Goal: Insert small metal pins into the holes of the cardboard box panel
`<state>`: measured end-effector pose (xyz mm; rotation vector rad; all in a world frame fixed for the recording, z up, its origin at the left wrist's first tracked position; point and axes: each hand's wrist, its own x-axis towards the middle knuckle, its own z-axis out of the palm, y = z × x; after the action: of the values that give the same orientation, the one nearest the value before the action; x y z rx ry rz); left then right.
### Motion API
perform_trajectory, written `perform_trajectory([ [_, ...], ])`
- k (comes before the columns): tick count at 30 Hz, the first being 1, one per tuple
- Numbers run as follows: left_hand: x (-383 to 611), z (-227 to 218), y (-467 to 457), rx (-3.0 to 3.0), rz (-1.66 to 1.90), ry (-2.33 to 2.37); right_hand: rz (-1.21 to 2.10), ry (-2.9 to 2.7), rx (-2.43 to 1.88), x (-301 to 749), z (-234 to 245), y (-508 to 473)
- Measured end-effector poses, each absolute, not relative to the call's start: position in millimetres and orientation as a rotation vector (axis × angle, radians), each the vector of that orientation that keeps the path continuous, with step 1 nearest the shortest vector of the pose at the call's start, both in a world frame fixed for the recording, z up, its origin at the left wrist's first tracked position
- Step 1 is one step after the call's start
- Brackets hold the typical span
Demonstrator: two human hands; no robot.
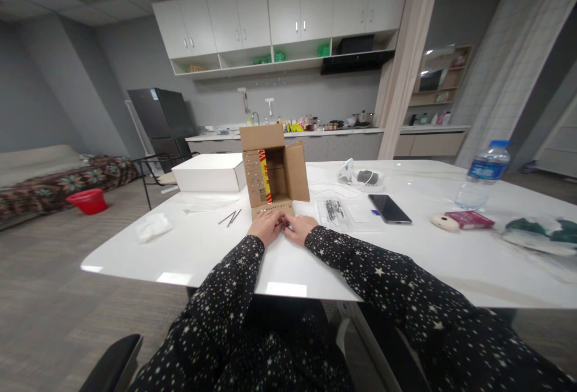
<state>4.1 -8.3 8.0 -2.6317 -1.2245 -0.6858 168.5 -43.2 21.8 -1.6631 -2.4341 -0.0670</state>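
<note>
My left hand [267,226] and my right hand [299,227] rest together on the white table [216,248], fingers curled and pinched around something small between them that I cannot make out. Both sleeves are black with white stars. Just beyond the fingers stands an open cardboard box [273,169] with its flaps up, a perforated board and a red and yellow item inside. Its lower flap lies on the table touching my fingertips.
A white box [210,173] sits left of the cardboard box, with thin metal pins [231,218] and a crumpled tissue [152,226] nearby. To the right lie a clear bag of small parts [334,210], a phone [389,208], a water bottle [483,175] and a red packet [469,219].
</note>
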Motion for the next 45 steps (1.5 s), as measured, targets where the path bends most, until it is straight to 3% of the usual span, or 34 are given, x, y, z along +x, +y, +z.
perform_trajectory([
  [45, 9.3, 10.3, -13.9, -2.682, -0.834, -1.281, -0.051, -2.430, -1.707, 166.6, 25.0, -45.9],
])
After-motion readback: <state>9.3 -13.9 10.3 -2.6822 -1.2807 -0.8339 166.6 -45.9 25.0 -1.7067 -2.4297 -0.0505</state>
